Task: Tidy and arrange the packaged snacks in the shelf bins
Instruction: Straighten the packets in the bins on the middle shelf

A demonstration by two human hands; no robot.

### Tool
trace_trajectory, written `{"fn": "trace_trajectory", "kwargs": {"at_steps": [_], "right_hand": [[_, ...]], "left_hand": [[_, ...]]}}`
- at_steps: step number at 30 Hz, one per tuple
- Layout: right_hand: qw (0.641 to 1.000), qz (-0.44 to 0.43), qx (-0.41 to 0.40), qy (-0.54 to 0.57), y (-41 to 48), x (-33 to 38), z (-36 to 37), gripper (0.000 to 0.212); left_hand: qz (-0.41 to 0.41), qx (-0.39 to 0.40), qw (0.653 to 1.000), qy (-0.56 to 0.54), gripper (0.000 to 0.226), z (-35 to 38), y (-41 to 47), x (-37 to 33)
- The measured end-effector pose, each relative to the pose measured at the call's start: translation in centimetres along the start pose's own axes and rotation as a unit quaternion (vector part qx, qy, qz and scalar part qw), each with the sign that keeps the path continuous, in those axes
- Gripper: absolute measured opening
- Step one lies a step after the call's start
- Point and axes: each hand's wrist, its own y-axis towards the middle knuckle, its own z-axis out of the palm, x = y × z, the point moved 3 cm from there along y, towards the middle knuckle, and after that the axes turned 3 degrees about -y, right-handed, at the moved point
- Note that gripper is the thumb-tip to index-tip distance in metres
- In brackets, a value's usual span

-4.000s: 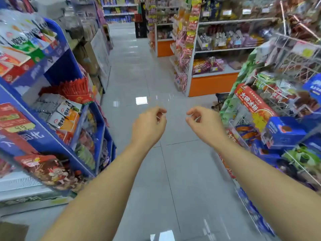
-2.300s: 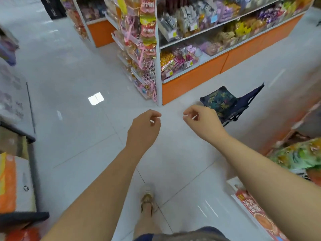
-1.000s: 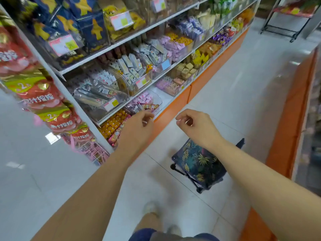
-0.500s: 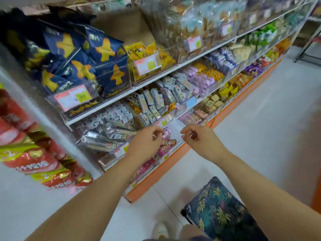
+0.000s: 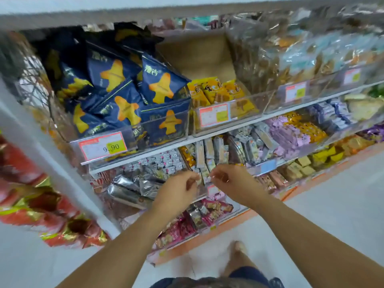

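Note:
My left hand point(image 5: 176, 194) and my right hand point(image 5: 234, 183) are held side by side in front of the middle shelf, fingers curled, with nothing visibly held. Just beyond them a clear bin holds upright beige and silver wafer packets point(image 5: 209, 152). Silver foil packets point(image 5: 133, 186) lie in the bin to the left. On the shelf above, dark blue bags with yellow shapes point(image 5: 124, 96) are piled loosely in a clear bin, and yellow packets point(image 5: 216, 90) sit low in the neighbouring bin. Pink packets point(image 5: 212, 208) fill the lowest shelf under my hands.
Red and gold bags point(image 5: 31, 200) hang on the shelf's end at left. A white upright post point(image 5: 52, 161) frames that end. Further bins of purple and yellow sweets point(image 5: 295, 132) run off to the right. Grey floor point(image 5: 332, 215) lies at right; my foot point(image 5: 236, 252) is below.
I have walked across the aisle and stepped close to this shelf. Both hands kept their curled pose and now sit right at the middle bins; the patterned folding stool has dropped out of view.

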Motion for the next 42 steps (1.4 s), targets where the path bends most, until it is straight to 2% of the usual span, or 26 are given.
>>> {"fn": "trace_trajectory", "kwargs": {"at_steps": [5,11,14,17,20,24,27,30,38,42], "right_hand": [[0.992,-0.082,0.09,-0.034,5.3,-1.3,0.4,0.017],[0.964,-0.138,0.208,-0.094,8.3,-6.6,1.0,0.019],[0.945,-0.156,0.263,-0.113,8.9,-8.3,1.8,0.021],[0.937,-0.146,0.287,-0.136,8.6,-10.1,3.5,0.029],[0.947,-0.172,0.224,-0.154,7.7,-11.5,5.8,0.032],[0.964,-0.247,0.015,-0.095,6.6,-13.5,8.9,0.018],[0.944,-0.312,-0.102,-0.021,5.1,-15.0,11.7,0.017],[0.927,-0.351,-0.132,-0.001,3.9,-16.9,15.9,0.014],[0.932,-0.326,-0.161,0.012,4.5,-26.7,27.8,0.017],[0.926,-0.321,-0.198,0.007,4.8,-30.1,31.6,0.019]], "left_hand": [[-0.061,-0.068,0.996,-0.004,0.022,1.2,2.5,0.8],[-0.208,-0.118,0.971,-0.014,0.022,5.4,3.5,0.8],[-0.221,-0.149,0.964,0.003,0.026,6.7,3.5,0.2],[-0.197,-0.192,0.961,0.029,0.027,8.2,2.9,0.5],[-0.156,-0.216,0.955,0.13,0.03,10.7,2.7,2.4],[-0.06,-0.314,0.931,0.176,0.034,13.8,3.0,5.2],[0.038,-0.37,0.909,0.188,0.032,16.8,3.0,6.9],[0.104,-0.4,0.893,0.177,0.027,20.4,2.9,9.4],[0.082,-0.38,0.904,0.179,0.026,31.3,4.1,20.5],[0.101,-0.402,0.895,0.166,0.025,34.6,4.9,23.3]]}}
